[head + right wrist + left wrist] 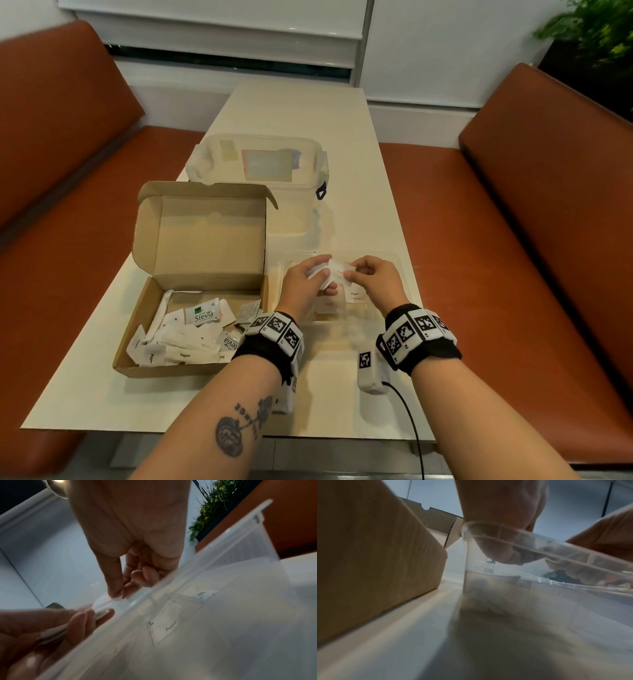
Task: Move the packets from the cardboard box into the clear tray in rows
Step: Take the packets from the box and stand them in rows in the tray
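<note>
Cream bench, frame centre: left hand grips a stack of packets above the clear tray; right hand pinches the top packet. Cardboard box lower left.

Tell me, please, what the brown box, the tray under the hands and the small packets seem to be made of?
Cardboard box: brown corrugated cardboard, matt; fluted edge shows in the left wrist view. Clear tray: see-through plastic, slightly glossy; a pepper packet shows through its wall. Packets: probably white paper, matt, creased.
</note>
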A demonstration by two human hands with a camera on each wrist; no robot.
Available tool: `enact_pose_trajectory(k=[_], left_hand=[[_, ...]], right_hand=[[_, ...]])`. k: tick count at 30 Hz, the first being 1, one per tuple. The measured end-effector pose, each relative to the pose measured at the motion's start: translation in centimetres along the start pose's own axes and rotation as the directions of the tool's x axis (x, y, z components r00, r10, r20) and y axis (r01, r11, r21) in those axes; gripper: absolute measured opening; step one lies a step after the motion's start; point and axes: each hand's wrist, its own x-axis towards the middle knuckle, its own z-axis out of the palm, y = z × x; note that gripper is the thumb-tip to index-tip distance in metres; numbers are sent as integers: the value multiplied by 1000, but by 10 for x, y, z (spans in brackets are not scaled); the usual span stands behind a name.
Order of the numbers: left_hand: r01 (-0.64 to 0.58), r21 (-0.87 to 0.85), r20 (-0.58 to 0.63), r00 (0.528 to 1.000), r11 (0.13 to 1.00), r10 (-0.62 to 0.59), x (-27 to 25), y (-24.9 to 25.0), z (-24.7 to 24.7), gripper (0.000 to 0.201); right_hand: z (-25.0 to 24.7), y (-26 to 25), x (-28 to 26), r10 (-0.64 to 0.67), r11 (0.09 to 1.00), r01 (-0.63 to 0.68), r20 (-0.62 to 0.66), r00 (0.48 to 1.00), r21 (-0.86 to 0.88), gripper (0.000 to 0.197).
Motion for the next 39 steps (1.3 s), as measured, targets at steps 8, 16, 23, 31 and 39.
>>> enact_pose_trajectory(k=[8,16,23,31,39], left_hand=[[-30,29,-96,995,999,32,1,-1,-1,32],[-49,-31,-149,988,998,44,0,0,-3,33],[-163,3,-268,950,987,158,-1,7,-6,35],[-158,55,-284,944,986,167,3,1,-15,40],[-120,116,-254,956,986,146,2,1,-16,36]], right_hand=[[-20,0,4,-14,990,1,-91,996,-143,14],[-43,3,1,-8,983,-23,-166,986,-180,12],[8,-8,-12,-6,963,48,158,987,-264,19],[21,2,-13,34,849,46,141,989,-526,12],[34,4,-9,6,707,110,161,987,-699,5]])
